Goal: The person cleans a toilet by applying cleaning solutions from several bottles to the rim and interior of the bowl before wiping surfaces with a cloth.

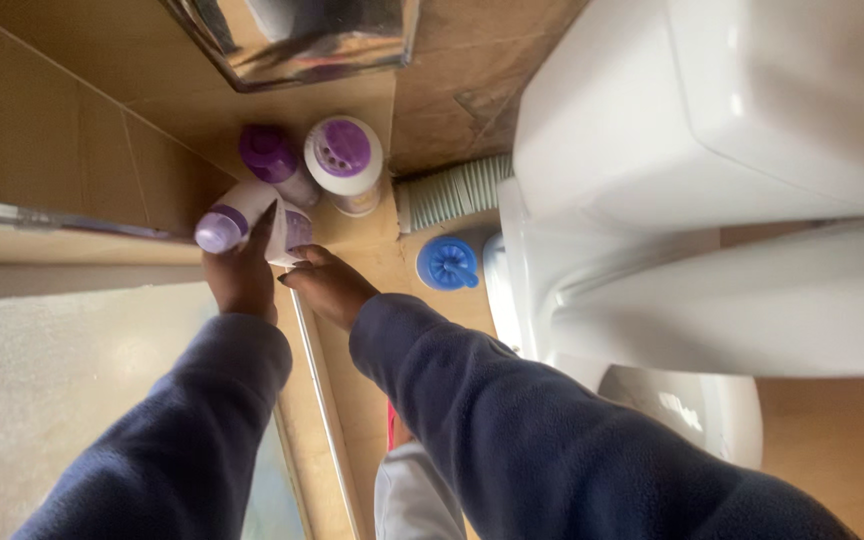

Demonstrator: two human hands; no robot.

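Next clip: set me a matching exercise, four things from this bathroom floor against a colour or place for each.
Things:
1. bottle in both hands
2. round container with a holed lid
3. blue cap
4. ribbed hose

Descriptions:
A. pale, runs from the wall corner towards the toilet
B. white body, purple cap, tilted, gripped by the left hand and touched by the right hand
C. stands on the floor beside the toilet base
D. white with a purple top, stands next to a purple-capped bottle

Pairs: 1-B, 2-D, 3-C, 4-A
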